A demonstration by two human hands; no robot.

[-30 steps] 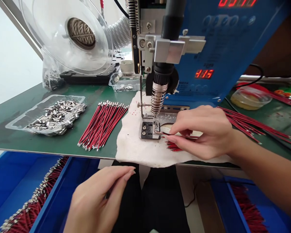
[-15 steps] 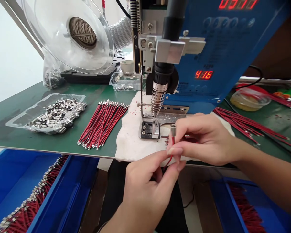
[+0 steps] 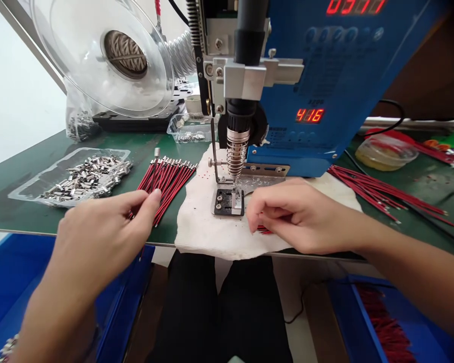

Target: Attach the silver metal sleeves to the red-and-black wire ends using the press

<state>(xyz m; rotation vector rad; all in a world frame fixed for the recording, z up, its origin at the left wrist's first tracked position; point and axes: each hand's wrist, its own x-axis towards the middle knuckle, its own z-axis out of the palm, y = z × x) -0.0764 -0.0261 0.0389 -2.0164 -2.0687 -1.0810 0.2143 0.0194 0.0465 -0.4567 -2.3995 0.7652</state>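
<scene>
My left hand (image 3: 117,237) pinches a red and black wire lead with a silver barrel connector (image 3: 157,152) standing up at its top end. It is held above a bundle of similar leads (image 3: 174,176) on the green bench. On the white cloth (image 3: 200,222), my right hand (image 3: 287,214) is closed, fingertips down at a few red and black wires (image 3: 264,230). Its fingers cover most of those wires, so what lies between them is hidden. Just left of that hand is the soldering machine's small black fixture (image 3: 224,202), below the spring-wrapped tip (image 3: 237,151).
A clear tray of loose metal connectors (image 3: 13,194) sits at the left. The blue machine (image 3: 287,146) rises behind the cloth. More red wires (image 3: 382,194) lie at the right, near a round plastic tub (image 3: 386,154). Blue bins (image 3: 136,282) stand below the bench edge.
My hands have separated. The left hand has carried the lead leftward to the bundle; the right has let go of it and lowered to the wires on the cloth. The view has shifted slightly.
</scene>
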